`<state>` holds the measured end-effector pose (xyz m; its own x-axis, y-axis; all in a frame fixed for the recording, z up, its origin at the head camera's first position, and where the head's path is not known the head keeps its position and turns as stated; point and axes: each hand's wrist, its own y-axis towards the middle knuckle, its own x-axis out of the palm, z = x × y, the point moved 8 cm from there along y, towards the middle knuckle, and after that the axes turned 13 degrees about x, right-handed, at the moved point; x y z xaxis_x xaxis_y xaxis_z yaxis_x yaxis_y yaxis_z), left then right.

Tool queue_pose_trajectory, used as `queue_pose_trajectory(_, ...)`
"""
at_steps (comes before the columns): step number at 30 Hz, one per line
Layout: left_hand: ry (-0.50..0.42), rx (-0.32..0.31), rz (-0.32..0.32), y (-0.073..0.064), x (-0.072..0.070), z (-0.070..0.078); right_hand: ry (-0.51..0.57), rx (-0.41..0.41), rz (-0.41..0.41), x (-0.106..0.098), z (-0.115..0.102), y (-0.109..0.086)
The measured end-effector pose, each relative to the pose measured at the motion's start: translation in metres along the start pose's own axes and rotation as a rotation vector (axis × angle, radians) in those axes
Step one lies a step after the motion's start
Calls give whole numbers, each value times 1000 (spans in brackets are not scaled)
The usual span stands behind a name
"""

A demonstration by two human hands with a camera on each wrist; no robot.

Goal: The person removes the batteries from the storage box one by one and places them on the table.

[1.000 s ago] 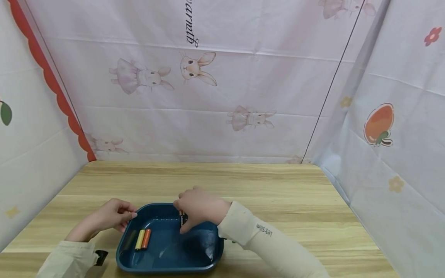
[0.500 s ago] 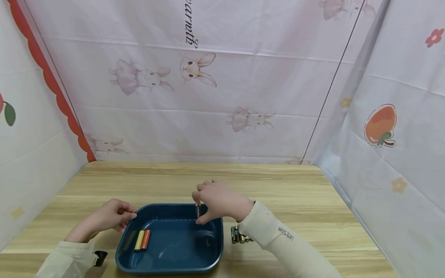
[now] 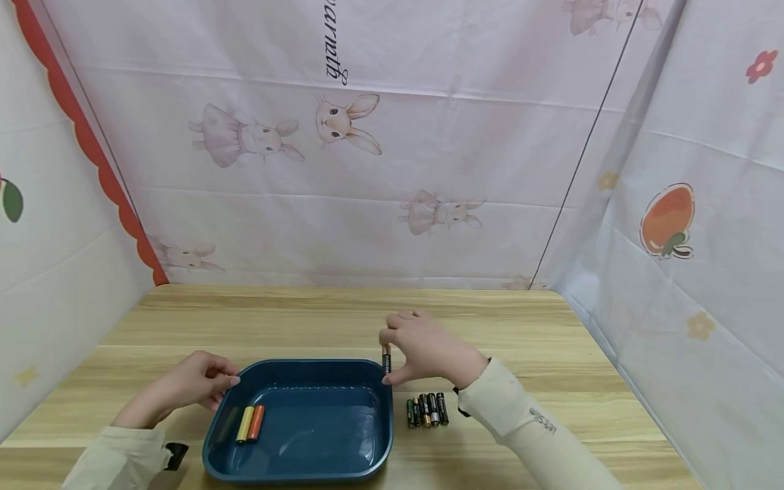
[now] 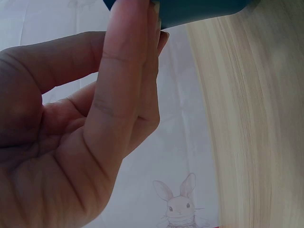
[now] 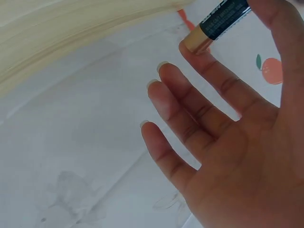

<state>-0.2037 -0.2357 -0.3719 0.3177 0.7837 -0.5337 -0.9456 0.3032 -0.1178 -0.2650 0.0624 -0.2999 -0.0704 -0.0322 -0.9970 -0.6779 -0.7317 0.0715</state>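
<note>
My right hand (image 3: pixel 422 348) pinches a black and copper battery (image 3: pixel 386 361) by its two ends, between thumb and index finger, at the far right corner of a blue tray (image 3: pixel 306 474). The right wrist view shows that battery's copper end (image 5: pixel 198 40) against the index fingertip, the other fingers spread. At the tray's far left corner, my left hand (image 3: pixel 205 378) holds the rim between thumb and fingers. A yellow battery (image 3: pixel 245 424) and an orange battery (image 3: pixel 256 423) lie side by side inside the tray, towards its left.
Just right of the tray, a row of several mostly dark batteries (image 3: pixel 427 410) lies on the wooden table (image 3: pixel 520 354). Printed cloth walls (image 3: pixel 392 163) enclose the table at the back and both sides.
My right hand has carried the battery rightward from above the tray to its right rim. The battery row, earlier covered by my right arm, now shows. My left hand stays put.
</note>
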Motion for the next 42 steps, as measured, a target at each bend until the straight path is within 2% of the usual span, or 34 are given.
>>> queue_pose_trajectory(11,4,6,2,0,0,3,63,79,-18,21,44,-22)
queue_pose_trajectory(18,9,-4,2,1,-1,3,67,101,-22,33,63,-36)
queue_pose_trajectory(23,14,2,3,1,-1,3,84,130,-66,46,74,-44)
queue_pose_trajectory(32,13,-2,10,1,-1,2,93,143,-107,65,83,-57)
queue_pose_trajectory(42,6,8,6,0,-1,2,106,90,-107,79,74,-68)
